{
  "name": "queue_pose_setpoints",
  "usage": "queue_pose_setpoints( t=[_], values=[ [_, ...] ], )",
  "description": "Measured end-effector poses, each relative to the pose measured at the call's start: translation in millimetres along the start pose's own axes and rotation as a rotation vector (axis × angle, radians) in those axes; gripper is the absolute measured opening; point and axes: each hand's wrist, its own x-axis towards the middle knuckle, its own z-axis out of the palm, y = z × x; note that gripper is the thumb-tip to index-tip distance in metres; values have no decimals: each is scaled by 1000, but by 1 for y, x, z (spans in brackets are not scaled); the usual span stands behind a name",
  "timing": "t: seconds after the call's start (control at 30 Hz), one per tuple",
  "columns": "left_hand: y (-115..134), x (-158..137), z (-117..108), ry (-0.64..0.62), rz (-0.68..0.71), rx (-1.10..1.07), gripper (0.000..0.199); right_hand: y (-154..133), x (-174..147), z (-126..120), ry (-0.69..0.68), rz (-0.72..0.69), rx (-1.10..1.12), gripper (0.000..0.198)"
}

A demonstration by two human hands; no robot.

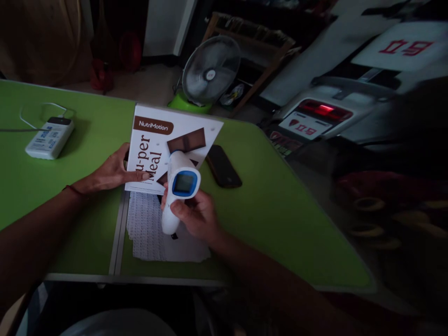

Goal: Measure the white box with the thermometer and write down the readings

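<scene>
My left hand [115,170] grips the left side of a white box [189,119] printed "NutriMotion", its thumb across the front. In my right hand [198,212] is a white infrared thermometer [171,217] with a blue-framed screen facing me. The thermometer's head overlaps the box's lower front, so part of the print is hidden; whether the two touch I cannot tell. Below the box, a printed paper sheet [149,228] with ragged edges lies on the green table [280,210].
A dark phone [224,167] lies right of the box. On the left is a white power bank [51,137] with a cable. Beyond the table stand a fan [212,70], a wooden rack [252,42] and a white scooter [325,112] with a lit red tail light.
</scene>
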Motion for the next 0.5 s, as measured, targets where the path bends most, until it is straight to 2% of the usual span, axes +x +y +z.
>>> queue_pose_setpoints(
  t=[0.1,0.2,0.37,0.5],
  values=[
    [1,0,0,27,-1,15,67,2,0,-2,2,-14,-11,30],
    [0,1,-3,110,12,7,67,0,3,-10,31,-21,-114,28],
    [-11,9,-23,308,145,35,61,-5,20,-34,94,62,-506,31],
    [-29,14,-39,326,202,87,70,8,32,-53,122,151,-939,34]
  ],
)
